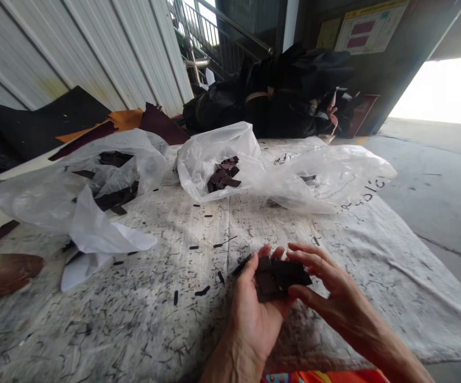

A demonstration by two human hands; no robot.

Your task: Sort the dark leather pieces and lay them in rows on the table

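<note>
Several dark brown, flat leather pieces (268, 282) lie stacked in my left hand (254, 319), its thumb over their left edge and its fingers curled behind them. My right hand (326, 284) grips a darker piece (292, 273) at its right end, thumb below and fingers above, on top of the others. Both hands are above the cloth-covered table near its front edge. Beyond them stands an open clear plastic bag (190, 175) with a heap of dark brown pieces (224, 174) in it.
Another plastic bag (150, 154) with black pieces and white paper (94, 234) lies left. A third plastic bag (334, 175) is at the right. Small black scraps (202, 291) litter the table cloth (134, 330). Black rolled material (270, 96) is piled behind.
</note>
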